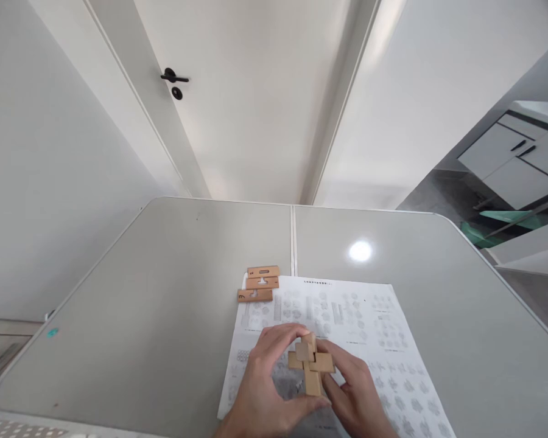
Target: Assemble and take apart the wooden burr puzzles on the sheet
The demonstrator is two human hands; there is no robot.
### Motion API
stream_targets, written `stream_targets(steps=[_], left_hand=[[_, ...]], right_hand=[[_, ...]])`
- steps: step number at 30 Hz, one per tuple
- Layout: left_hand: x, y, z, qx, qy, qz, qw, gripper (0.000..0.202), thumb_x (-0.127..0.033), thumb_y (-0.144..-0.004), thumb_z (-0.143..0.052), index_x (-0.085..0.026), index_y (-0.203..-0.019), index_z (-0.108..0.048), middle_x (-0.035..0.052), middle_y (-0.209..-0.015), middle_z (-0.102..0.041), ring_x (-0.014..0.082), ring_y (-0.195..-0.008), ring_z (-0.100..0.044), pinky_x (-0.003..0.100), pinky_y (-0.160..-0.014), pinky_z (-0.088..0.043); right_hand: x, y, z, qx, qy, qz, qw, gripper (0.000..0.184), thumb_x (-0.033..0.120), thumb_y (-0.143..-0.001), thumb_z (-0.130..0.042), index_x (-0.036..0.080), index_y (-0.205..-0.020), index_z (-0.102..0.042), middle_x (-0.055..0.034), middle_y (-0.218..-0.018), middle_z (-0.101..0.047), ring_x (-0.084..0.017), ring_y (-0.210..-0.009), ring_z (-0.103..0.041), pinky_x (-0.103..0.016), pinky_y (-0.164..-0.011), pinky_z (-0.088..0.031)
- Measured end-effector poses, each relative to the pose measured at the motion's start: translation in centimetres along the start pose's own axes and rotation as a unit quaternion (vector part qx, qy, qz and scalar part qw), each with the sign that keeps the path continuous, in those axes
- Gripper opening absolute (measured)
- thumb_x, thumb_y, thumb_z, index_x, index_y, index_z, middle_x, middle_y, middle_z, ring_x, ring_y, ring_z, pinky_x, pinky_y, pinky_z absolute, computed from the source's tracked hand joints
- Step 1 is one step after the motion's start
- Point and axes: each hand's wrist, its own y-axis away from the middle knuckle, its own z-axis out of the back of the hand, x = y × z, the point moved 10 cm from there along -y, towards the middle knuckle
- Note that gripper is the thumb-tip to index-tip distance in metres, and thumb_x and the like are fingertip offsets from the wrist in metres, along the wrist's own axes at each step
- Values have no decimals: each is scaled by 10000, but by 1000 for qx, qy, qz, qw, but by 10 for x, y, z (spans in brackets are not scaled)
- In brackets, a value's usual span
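Observation:
A wooden burr puzzle [311,365] of interlocked light-brown bars is held up between both hands above a printed sheet. My left hand [274,380] grips it from the left, fingers at its top and thumb along its bottom end. From the right, my right hand [349,386] closes on the puzzle's side, its fingers partly behind the bars. Under the hands lies the white instruction sheet [369,316] with rows of small grey diagrams. Three flat notched wooden pieces [262,282], with dark marks on them, lie at the sheet's upper left corner.
The grey table [164,304] has a pale rim and a seam [293,237] down its middle. A white door [251,97] with a black handle [175,78] stands beyond it. White cabinets [506,158] are at the far right. A small teal spot [52,332] marks the table's left side.

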Motion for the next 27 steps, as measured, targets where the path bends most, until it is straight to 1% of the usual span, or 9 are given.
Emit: stream_targets(steps=[2, 6, 9, 11, 15, 17, 19, 23, 27], left_hand=[[2, 2, 0, -31, -5, 2, 1000, 698, -374, -661, -963, -291, -1297, -688, 91, -1349, -688, 345, -1259, -641, 455, -1105, -519], [11, 5, 0, -55, 15, 42, 997, 727, -257, -633, -947, -307, -1305, -676, 59, -1334, -706, 341, -1241, -663, 461, -1099, -533], [14, 4, 1, -58, 23, 69, 996, 725, -220, -626, -930, -298, -1300, -677, 58, -1331, -715, 351, -1260, -653, 471, -1110, -526], [13, 2, 2, -62, 27, 75, 995, 707, -204, -624, -921, -289, -1284, -681, 59, -1317, -721, 349, -1265, -649, 470, -1114, -520], [15, -1, 4, -69, 33, 87, 993, 668, -166, -641, -884, -284, -1267, -683, 55, -1301, -720, 335, -1259, -649, 453, -1088, -533], [17, -2, 4, -70, 34, 90, 993, 659, -174, -656, -872, -280, -1276, -677, 60, -1309, -715, 336, -1258, -648, 464, -1092, -527], [19, -1, 4, -68, 38, 93, 993, 651, -202, -676, -867, -278, -1291, -666, 66, -1315, -714, 339, -1259, -647, 479, -1108, -510], [25, 2, 1, -53, 53, 108, 991, 658, -241, -691, -871, -283, -1309, -649, 64, -1328, -714, 339, -1281, -635, 480, -1135, -482], [37, 8, -2, -38, 73, 130, 988, 728, -259, -660, -906, -282, -1341, -646, 83, -1386, -690, 361, -1332, -603, 474, -1156, -465]], right_hand=[[-10, 1, 3, -25, 4, -14, 1000, 314, 346, -1001, -581, 212, -1231, -746, -128, -1089, -759, -285, -881, -701, -258, -524, -522], [-10, -2, -4, -2, -25, -19, 1000, 308, 361, -995, -624, 210, -1237, -739, -113, -1092, -778, -291, -941, -721, -342, -812, -604], [-8, -5, -10, 12, -92, -51, 994, 365, 422, -987, -662, 217, -1286, -713, -120, -1123, -769, -308, -1017, -721, -379, -889, -593], [-10, -4, -18, 32, -182, -88, 979, 487, 475, -951, -718, 243, -1375, -659, -131, -1209, -745, -317, -1064, -716, -405, -916, -588], [-15, -1, -35, 66, -367, -135, 918, 789, 511, -792, -869, 305, -1490, -564, -131, -1395, -658, -341, -1205, -670, -445, -986, -553], [-22, 0, -38, 70, -391, -156, 905, 782, 511, -773, -883, 307, -1468, -588, -125, -1398, -657, -344, -1228, -655, -461, -1019, -530], [-31, 0, -33, 44, -366, -172, 913, 678, 548, -814, -849, 291, -1405, -638, -120, -1350, -684, -336, -1220, -652, -464, -1035, -520], [-33, -4, -22, 15, -251, -147, 957, 466, 636, -948, -683, 255, -1217, -689, -78, -1056, -727, -262, -990, -676, -352, -864, -564], [-18, -8, -20, 34, -182, -96, 978, 417, 633, -1012, -595, 222, -991, -661, 4, -716, -596, -165, -634, -537, -261, -601, -453]])
